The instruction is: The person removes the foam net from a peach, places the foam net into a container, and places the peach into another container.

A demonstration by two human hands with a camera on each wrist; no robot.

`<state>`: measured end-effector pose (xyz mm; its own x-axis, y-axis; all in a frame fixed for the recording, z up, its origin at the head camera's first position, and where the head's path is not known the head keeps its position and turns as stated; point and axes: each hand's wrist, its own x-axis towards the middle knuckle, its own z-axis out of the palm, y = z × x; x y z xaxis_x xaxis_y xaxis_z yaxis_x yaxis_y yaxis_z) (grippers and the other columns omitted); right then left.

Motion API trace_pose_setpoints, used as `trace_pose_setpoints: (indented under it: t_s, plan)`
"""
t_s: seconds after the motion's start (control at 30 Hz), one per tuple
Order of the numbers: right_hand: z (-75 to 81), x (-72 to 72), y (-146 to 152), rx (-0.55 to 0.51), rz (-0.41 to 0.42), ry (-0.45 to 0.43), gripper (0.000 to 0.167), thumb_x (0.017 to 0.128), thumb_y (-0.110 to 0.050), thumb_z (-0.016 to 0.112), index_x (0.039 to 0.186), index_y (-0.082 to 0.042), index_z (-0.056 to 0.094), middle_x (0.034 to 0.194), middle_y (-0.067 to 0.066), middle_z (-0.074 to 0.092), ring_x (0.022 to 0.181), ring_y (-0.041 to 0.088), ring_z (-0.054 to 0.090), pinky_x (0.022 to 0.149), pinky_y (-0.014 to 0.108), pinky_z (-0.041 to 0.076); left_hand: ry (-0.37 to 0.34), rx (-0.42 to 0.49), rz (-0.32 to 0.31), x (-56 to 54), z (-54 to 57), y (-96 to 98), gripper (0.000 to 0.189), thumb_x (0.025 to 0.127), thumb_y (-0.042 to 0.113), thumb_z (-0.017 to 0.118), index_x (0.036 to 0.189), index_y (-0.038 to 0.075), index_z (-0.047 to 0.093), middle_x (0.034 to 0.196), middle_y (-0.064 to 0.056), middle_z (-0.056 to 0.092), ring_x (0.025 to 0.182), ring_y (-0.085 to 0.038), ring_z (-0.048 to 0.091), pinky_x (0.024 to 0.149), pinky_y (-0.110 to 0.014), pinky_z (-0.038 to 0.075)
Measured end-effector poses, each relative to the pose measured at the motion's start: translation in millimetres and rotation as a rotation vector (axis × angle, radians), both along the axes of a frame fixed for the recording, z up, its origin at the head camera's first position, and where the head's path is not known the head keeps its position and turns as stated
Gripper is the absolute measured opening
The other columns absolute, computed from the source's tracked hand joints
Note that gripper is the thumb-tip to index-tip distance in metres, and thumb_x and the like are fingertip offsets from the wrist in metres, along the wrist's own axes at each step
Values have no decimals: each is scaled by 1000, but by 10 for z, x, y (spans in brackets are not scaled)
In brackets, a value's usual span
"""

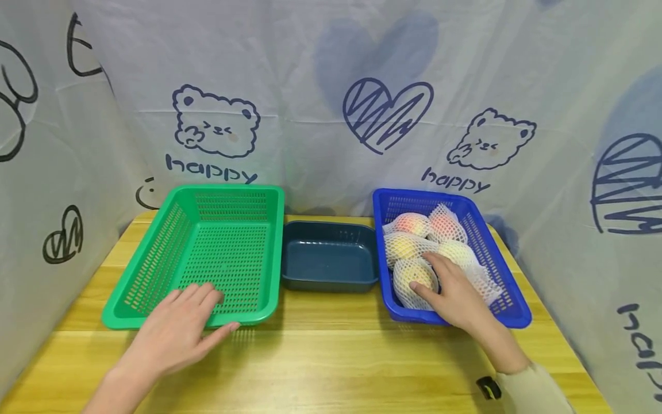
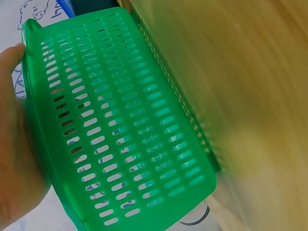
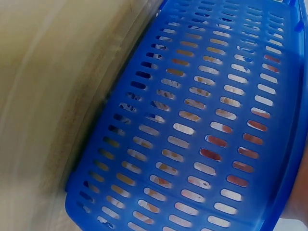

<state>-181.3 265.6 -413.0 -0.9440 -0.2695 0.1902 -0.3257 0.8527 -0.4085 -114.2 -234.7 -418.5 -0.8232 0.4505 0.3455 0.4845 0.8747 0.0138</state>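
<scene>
My left hand [image 1: 178, 329] lies over the front rim of a green basket [image 1: 280, 247], fingers loosely bent past the rim and thumb apart from them. The basket is perforated plastic and holds nothing. On the right, my right hand [image 1: 455, 293] reaches over the front of a blue basket [image 1: 499, 253]. Its thumb and fingers are spread over a yellowish round fruit [image 1: 414, 280] in a white foam net; the fingertips' contact is partly hidden. Several more netted fruits, including a reddish one [image 1: 411, 223], lie around it. The right wrist view shows mostly the blue basket's slotted wall [image 3: 192, 125].
A dark blue rectangular dish [image 1: 331, 261] stands between the two baskets on the wooden table [image 1: 320, 356]. Printed white cloth [image 1: 310, 115] hangs behind and at both sides. A small black object [image 1: 488, 388] is by the right sleeve [image 1: 532, 388].
</scene>
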Motion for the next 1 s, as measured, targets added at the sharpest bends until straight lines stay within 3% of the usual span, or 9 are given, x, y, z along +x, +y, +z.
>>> trace_pose_setpoints:
  t_s: [0.3,0.6,1.0]
  plan:
    - [43,-78,-50,13,-1,-56,70,99,-37,71,150,4,46,151,29,47,139,51,44,112,65,37,-66,31,80,95,-55,49,40,98,56,65,97,17,60,95,4,58,87,-20,57,76,-43,49]
    - [14,-163,-56,45,7,-127,75,96,-42,72,150,4,47,149,31,46,136,53,46,110,67,39,-2,34,103,141,-111,96,36,99,51,64,93,15,58,92,2,56,86,-20,55,71,-36,43]
    - [-14,-254,-75,23,118,-151,70,91,-35,79,147,0,52,144,33,47,129,51,52,106,66,43,47,59,137,171,-170,114,40,98,52,64,91,13,57,86,1,51,81,-21,51,68,-36,39]
